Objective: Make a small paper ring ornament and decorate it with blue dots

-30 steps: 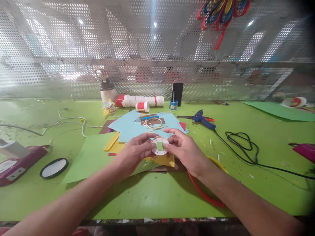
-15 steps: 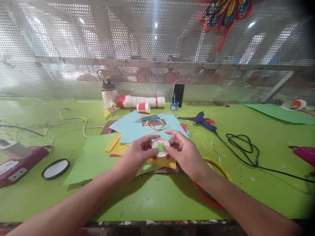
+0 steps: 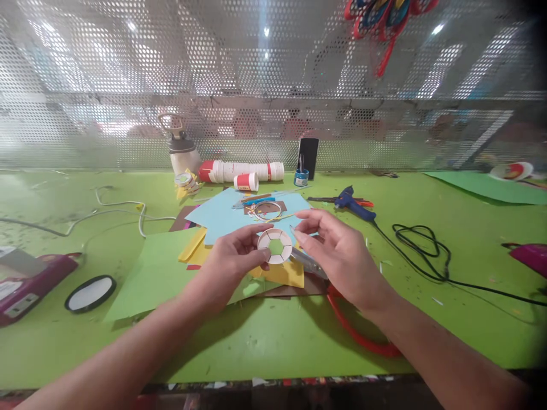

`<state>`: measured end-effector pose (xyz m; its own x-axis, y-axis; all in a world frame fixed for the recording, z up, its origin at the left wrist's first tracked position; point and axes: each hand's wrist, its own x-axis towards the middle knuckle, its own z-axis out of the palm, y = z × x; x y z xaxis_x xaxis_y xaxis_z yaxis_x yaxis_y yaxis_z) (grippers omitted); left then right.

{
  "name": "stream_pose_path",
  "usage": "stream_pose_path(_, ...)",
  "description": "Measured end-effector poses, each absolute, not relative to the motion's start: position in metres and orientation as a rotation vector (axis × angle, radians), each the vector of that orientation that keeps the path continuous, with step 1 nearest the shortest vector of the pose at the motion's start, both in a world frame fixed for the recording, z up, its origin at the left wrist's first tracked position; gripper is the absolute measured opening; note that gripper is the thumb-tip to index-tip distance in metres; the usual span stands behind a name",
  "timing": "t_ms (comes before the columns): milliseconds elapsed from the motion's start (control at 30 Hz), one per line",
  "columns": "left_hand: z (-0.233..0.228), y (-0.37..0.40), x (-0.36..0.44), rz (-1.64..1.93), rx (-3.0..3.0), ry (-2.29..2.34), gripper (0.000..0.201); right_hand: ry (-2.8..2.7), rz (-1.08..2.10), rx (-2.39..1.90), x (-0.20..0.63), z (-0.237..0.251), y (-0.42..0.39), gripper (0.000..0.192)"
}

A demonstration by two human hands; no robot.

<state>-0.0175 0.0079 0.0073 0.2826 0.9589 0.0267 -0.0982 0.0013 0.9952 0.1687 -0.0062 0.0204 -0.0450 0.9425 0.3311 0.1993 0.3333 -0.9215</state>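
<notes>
A small white round piece [image 3: 274, 259] has dark lines running across its rim and a green six-sided patch in the middle. My left hand [image 3: 241, 253] pinches it at its left edge between thumb and fingers. Just to its right, my right hand [image 3: 337, 250] is off the piece, thumb and index finger apart. Below that hand lie large scissors, with metal blades [image 3: 305, 262] and a red handle [image 3: 356, 333]; my hand and forearm hide part of them. Blue paper [image 3: 213, 209], yellow paper [image 3: 282, 277] and green paper [image 3: 145, 273] are spread under and beyond my hands.
A blue glue gun [image 3: 352, 204] with a looping black cord [image 3: 421, 267] lies at right. Behind stand stacked paper cups [image 3: 243, 171], a bottle [image 3: 182, 154] and a phone [image 3: 308, 156]. A purple power strip [image 3: 38, 282] and black-rimmed disc [image 3: 90, 293] lie left.
My right hand has let go of the white round piece and moved off to the right. The piece stays in my left hand, its green middle now more exposed. The view has shifted slightly.
</notes>
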Motion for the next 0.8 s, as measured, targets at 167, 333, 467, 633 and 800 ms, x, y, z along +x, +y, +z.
stream_pose_path(167,0.004,0.011,-0.020,1.047,1.286,0.909,0.042,-1.646,0.674,-1.096,0.171,0.020,-0.005,0.011)
stream_pose_path(333,0.005,0.011,-0.020,1.064,1.251,0.917,0.044,-1.798,0.390,-1.033,0.167,0.016,-0.010,0.013)
stream_pose_path(467,0.007,0.010,-0.019,1.088,1.188,0.959,0.050,-1.969,0.042,-0.888,0.165,0.015,-0.018,0.022)
stream_pose_path(633,0.009,0.010,-0.020,1.111,1.146,0.931,0.050,-2.176,-0.189,-0.903,0.162,0.014,-0.021,0.030)
stream_pose_path(800,0.011,0.009,-0.021,1.131,1.096,0.928,0.051,-2.250,-0.250,-0.935,0.162,0.012,-0.020,0.035)
